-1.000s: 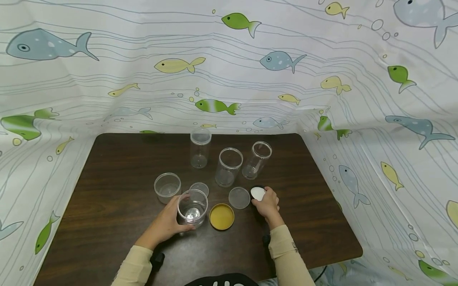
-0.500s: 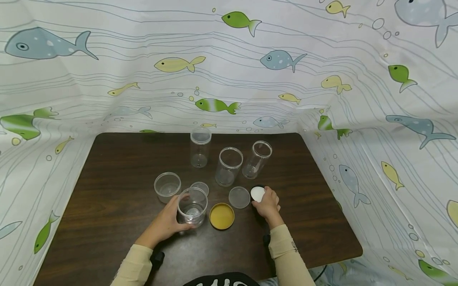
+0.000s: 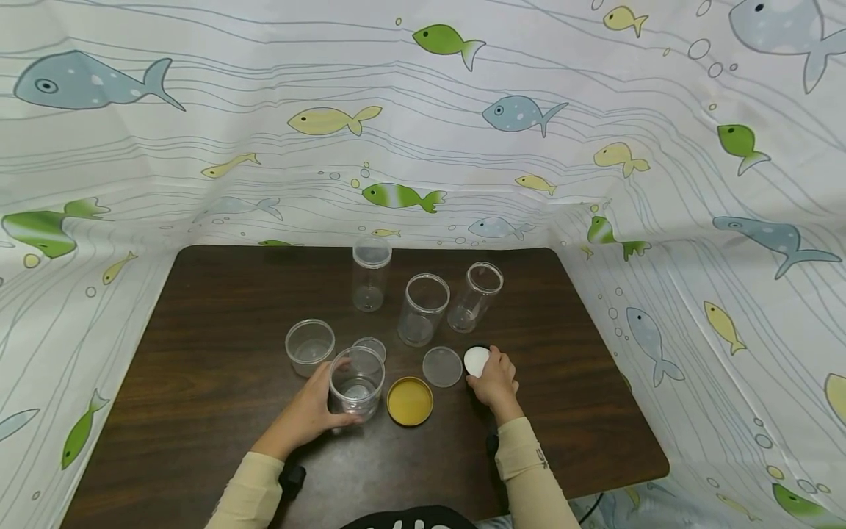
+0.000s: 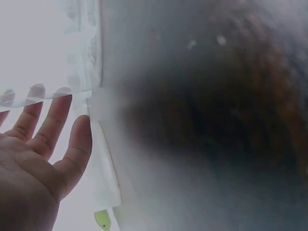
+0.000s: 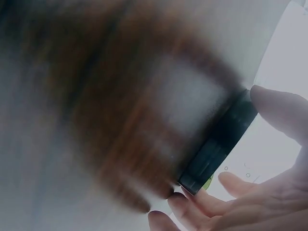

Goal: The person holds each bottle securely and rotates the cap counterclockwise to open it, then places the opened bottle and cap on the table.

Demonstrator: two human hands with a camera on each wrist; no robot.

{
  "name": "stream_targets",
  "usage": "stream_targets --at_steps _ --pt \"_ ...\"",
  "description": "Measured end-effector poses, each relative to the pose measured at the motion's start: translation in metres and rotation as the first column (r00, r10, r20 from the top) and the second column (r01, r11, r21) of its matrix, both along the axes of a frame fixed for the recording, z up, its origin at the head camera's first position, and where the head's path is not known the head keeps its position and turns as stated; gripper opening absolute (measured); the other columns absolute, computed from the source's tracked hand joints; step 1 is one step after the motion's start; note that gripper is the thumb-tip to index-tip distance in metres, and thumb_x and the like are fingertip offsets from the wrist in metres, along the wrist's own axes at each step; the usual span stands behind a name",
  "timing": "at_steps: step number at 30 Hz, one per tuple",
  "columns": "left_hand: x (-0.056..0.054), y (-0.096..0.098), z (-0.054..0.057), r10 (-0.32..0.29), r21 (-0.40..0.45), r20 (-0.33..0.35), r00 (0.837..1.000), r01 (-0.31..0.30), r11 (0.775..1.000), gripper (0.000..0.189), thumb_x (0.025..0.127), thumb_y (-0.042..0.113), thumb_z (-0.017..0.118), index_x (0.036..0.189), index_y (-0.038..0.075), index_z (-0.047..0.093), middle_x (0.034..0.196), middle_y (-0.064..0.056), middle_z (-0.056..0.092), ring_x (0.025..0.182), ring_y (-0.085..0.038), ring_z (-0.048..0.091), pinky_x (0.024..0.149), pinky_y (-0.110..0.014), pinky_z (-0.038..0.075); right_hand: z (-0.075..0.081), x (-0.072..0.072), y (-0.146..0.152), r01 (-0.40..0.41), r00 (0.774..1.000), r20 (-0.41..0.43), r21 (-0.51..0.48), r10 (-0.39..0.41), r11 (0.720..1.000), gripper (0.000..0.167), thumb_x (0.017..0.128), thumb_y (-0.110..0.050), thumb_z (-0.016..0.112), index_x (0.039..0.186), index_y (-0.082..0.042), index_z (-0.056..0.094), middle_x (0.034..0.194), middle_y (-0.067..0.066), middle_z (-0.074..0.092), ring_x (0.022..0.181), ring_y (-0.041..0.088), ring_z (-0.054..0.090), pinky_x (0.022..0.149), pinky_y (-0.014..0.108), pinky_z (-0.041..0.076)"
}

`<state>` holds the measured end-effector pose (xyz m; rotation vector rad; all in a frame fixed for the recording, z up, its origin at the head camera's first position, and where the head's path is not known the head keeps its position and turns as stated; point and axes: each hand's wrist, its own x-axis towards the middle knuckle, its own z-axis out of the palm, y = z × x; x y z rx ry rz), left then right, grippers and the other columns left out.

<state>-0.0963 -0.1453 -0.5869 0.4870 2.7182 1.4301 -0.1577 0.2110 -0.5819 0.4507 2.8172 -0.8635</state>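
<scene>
My left hand (image 3: pixel 305 420) holds a wide clear jar (image 3: pixel 358 389), thumb on the near side and fingers round the far left. The jar is open at the top and stands upright. In the left wrist view the fingers (image 4: pixel 53 120) lie against the jar's clear wall (image 4: pixel 89 43). To the right, my right hand (image 3: pixel 494 378) pinches a white-topped lid (image 3: pixel 476 360) with a dark side, low at the table. The right wrist view shows that lid's black side (image 5: pixel 221 144) between thumb and fingers. A yellow lid (image 3: pixel 410 402) lies between the hands.
A short clear tub (image 3: pixel 309 345) stands just left of the jar. Clear lids (image 3: pixel 442 366) (image 3: pixel 371 347) lie nearby. Tall clear jars (image 3: pixel 370 275) (image 3: pixel 423 312) (image 3: pixel 477 294) stand farther back. A fish-print sheet (image 3: pixel 423 132) rises behind the dark wooden table (image 3: pixel 218 330).
</scene>
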Motion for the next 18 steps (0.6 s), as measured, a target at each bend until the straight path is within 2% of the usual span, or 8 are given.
stream_targets --at_steps 6,10,14,18 --pt "0.0 0.001 0.001 0.02 -0.051 -0.047 0.999 -0.022 0.998 0.115 0.057 0.03 0.1 0.148 -0.002 0.039 0.142 -0.025 0.048 0.13 -0.043 0.047 0.106 -0.062 0.039 -0.001 0.001 0.001 -0.006 1.0 -0.009 0.015 0.006 1.0 0.086 0.086 -0.017 0.08 0.153 0.0 0.028 0.148 0.03 0.034 0.137 0.049 0.028 0.1 0.07 0.029" --pt "0.0 0.0 0.009 0.027 -0.066 -0.045 0.999 -0.03 0.997 0.118 0.052 0.027 0.099 0.148 -0.004 0.038 0.145 -0.027 0.045 0.134 -0.047 0.04 0.107 -0.065 0.035 0.0 0.0 0.002 -0.008 1.0 -0.011 0.024 0.008 1.0 0.086 0.086 -0.018 0.079 0.153 0.001 0.029 0.148 0.03 0.034 0.138 0.049 0.028 0.1 0.07 0.03" --pt "0.001 -0.008 0.026 -0.005 -0.079 0.025 1.0 0.007 0.997 0.119 0.056 0.027 0.097 0.152 -0.003 0.034 0.148 -0.029 0.041 0.136 -0.049 0.038 0.107 -0.066 0.035 0.002 0.0 0.002 -0.01 1.0 -0.021 0.03 0.011 0.999 0.086 0.086 -0.019 0.079 0.153 0.001 0.029 0.148 0.03 0.035 0.137 0.049 0.029 0.1 0.07 0.031" --pt "0.002 -0.026 0.054 -0.094 -0.066 0.126 0.988 0.103 0.992 0.121 0.062 0.048 0.083 0.153 -0.007 0.027 0.143 -0.03 0.046 0.128 -0.05 0.047 0.099 -0.064 0.044 0.002 0.003 0.003 -0.023 1.0 -0.019 0.03 0.023 0.999 0.086 0.087 -0.02 0.079 0.153 0.002 0.029 0.149 0.03 0.035 0.138 0.05 0.029 0.1 0.071 0.031"
